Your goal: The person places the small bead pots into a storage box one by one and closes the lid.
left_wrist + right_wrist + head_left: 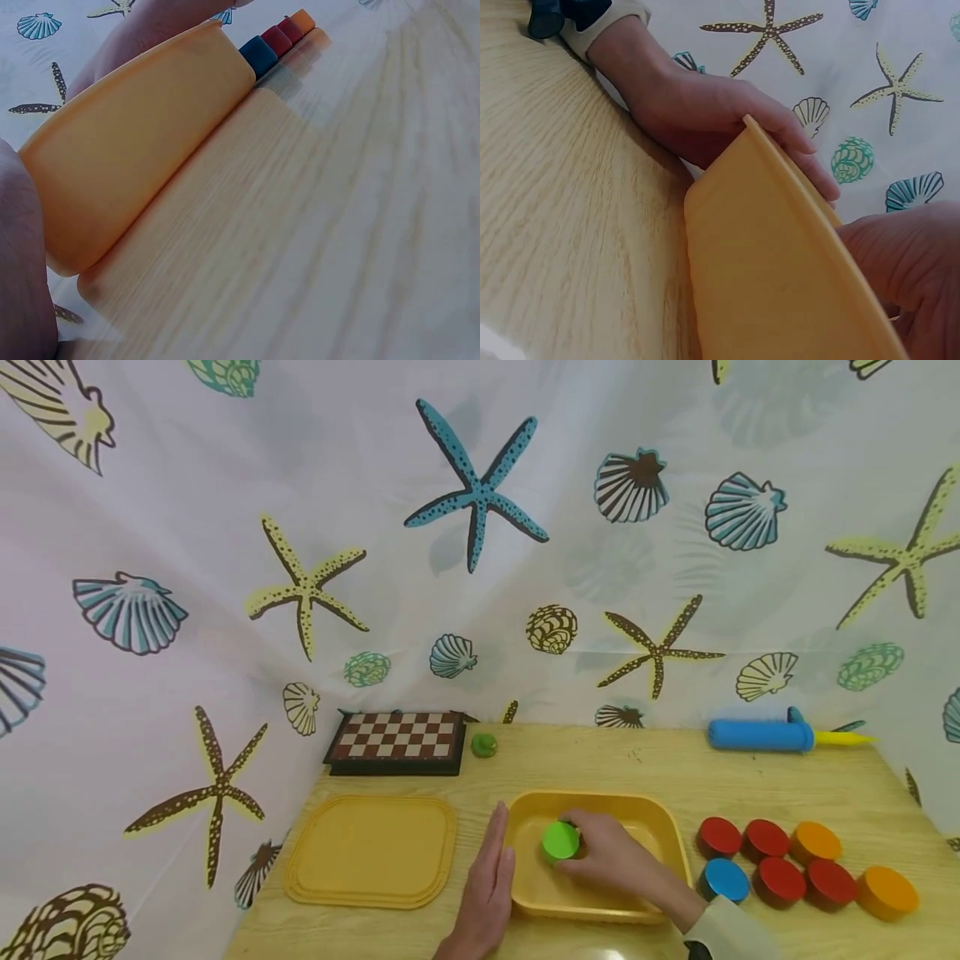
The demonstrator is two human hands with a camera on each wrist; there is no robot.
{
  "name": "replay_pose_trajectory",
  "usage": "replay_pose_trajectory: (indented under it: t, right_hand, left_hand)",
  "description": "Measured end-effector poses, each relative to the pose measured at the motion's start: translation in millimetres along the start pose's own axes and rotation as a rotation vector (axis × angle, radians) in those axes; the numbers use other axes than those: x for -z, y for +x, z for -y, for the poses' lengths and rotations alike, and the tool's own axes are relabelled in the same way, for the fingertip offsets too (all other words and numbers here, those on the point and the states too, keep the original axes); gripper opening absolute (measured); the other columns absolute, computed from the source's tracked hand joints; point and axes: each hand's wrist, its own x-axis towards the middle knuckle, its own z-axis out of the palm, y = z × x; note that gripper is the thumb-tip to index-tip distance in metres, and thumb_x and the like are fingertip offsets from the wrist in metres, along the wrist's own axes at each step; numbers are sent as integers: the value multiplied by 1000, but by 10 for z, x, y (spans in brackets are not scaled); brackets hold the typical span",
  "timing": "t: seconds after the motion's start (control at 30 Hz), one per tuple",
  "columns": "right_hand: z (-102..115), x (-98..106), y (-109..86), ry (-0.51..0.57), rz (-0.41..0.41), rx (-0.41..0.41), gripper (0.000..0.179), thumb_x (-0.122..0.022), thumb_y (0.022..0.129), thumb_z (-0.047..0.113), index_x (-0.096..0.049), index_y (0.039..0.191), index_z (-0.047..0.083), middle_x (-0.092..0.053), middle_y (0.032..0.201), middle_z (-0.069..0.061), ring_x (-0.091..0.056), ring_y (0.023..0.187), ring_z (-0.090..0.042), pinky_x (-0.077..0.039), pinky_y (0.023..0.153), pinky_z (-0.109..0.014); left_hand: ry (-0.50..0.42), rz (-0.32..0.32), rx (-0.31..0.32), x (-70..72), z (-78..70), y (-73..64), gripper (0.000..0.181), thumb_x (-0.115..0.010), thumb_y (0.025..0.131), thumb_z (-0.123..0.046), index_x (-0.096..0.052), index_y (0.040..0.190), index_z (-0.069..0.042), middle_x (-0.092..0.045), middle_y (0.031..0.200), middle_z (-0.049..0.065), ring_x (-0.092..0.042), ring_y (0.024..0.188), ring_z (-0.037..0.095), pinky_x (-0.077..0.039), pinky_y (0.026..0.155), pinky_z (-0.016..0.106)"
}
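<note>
My right hand point(611, 852) reaches into a yellow plastic box point(600, 912) and grips a short green round tub point(561, 841) between thumb and fingers. My left hand point(489, 889) lies along the outside of the box's left wall, its fingers straight and touching the rim. In the left wrist view, the left hand point(22, 262) is at the box's near end, and the box wall partly hides the right hand. The right wrist view has the left hand point(705, 105) against the outer wall, while the right hand point(915, 270) dips behind the rim; the green tub is hidden there.
Right of the box stand several red tubs point(780, 881), a blue tub point(725, 880) and two orange tubs point(887, 892). A flat yellow lid point(371, 852) lies at left. Behind are a chessboard point(397, 739), a small green object point(484, 745) and a blue pump point(761, 735).
</note>
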Motion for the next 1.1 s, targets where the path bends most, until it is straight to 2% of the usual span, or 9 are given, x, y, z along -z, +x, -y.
replay_pose_trajectory:
  t: [0.27, 0.5, 0.73, 0.83, 1.0, 1.1]
  right_hand:
    - [-5, -94, 142, 11, 2, 12, 43, -85, 87, 22, -66, 123, 7, -69, 105, 5, -60, 91, -10, -55, 84, -30]
    - [-14, -164, 207, 36, 5, 52, 34, -84, 89, 19, -66, 117, 9, -66, 100, 5, -58, 89, -11, -52, 78, -26]
    - [1, -178, 223, 37, -18, 49, 37, -84, 89, 14, -68, 121, 6, -68, 107, 1, -58, 90, -11, -54, 77, -25]
    - [6, -188, 232, 31, -46, 69, 37, -83, 89, 10, -68, 122, 2, -70, 110, -3, -62, 93, -13, -56, 79, -26]
    - [12, -201, 239, 22, -123, 124, 34, -76, 90, -3, -68, 122, -7, -73, 108, -15, -72, 92, -23, -63, 80, -32]
    - [17, -195, 236, 20, -136, 131, 30, -75, 90, -5, -69, 120, -8, -74, 108, -17, -73, 93, -25, -63, 81, -33]
  left_hand:
    - [6, 8, 21, 12, -24, 18, 55, -35, 116, -18, -20, 168, -12, -20, 174, 7, -18, 159, 19, -7, 123, 13]
    - [7, 14, 48, -7, -17, -9, 55, -33, 116, -22, -19, 168, -12, -20, 174, 7, -18, 159, 20, -7, 122, 12]
    - [-5, 9, 42, 3, 4, -20, 55, -33, 116, -23, -20, 168, -13, -20, 174, 7, -17, 160, 19, -7, 123, 13]
    - [0, 7, 33, 6, 12, -18, 55, -33, 116, -23, -20, 168, -12, -20, 174, 7, -17, 160, 22, -7, 123, 13]
    - [6, -1, 8, 0, 20, -8, 55, -33, 116, -20, -19, 168, -11, -20, 174, 9, -19, 159, 26, -7, 123, 13]
    - [8, -5, -2, -4, 21, -2, 54, -33, 116, -21, -19, 168, -11, -20, 173, 9, -19, 159, 27, -7, 123, 14]
